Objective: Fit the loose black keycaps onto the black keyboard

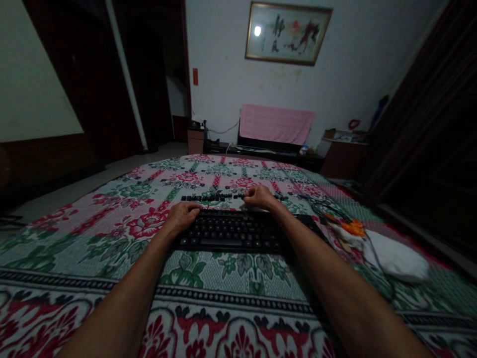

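Note:
A black keyboard (223,230) lies flat on a flowered cover, its right part hidden behind my right forearm. My left hand (182,215) grips its upper left corner, with the thumb against the frame. Beyond the keyboard, small black keycaps (206,197) lie loose in a row on the cloth. My right hand (258,196) is at the right part of this row, fingers pinched together. Whatever sits between those fingertips is too small and dark to make out; keycaps lie right beside them.
The flowered cover (257,278) spreads over the wide surface beneath. To the right are a white bundle (397,256), an orange item (353,227) and dark cables (331,206). A pink towel (276,123) drapes over something by the far wall, below a framed picture (288,34).

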Demonstrator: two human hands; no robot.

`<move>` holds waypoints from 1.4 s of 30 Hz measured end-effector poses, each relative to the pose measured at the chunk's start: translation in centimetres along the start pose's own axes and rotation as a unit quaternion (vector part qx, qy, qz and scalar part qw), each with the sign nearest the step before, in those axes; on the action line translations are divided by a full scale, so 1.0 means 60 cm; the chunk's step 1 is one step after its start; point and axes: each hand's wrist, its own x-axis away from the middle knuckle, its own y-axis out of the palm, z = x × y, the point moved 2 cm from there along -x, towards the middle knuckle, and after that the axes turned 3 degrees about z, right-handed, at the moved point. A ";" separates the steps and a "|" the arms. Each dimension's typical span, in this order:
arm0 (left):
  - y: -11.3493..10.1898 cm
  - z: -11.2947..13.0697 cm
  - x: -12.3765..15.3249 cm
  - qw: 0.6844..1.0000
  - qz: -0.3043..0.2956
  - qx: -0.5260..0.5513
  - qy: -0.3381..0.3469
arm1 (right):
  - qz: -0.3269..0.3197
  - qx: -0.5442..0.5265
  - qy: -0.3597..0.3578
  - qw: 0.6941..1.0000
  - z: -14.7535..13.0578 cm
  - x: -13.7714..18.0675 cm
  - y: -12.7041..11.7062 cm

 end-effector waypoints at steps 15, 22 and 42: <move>-0.002 0.002 0.001 1.000 -0.003 -0.016 0.011 | -0.197 -0.116 0.032 0.973 0.041 0.016 0.008; -0.001 0.000 -0.001 1.000 0.006 -0.022 0.016 | -0.136 -0.175 0.033 0.975 0.039 0.024 0.011; -0.011 -0.027 -0.005 0.989 -0.046 0.139 0.003 | -0.053 -0.414 0.045 0.908 0.022 0.093 0.000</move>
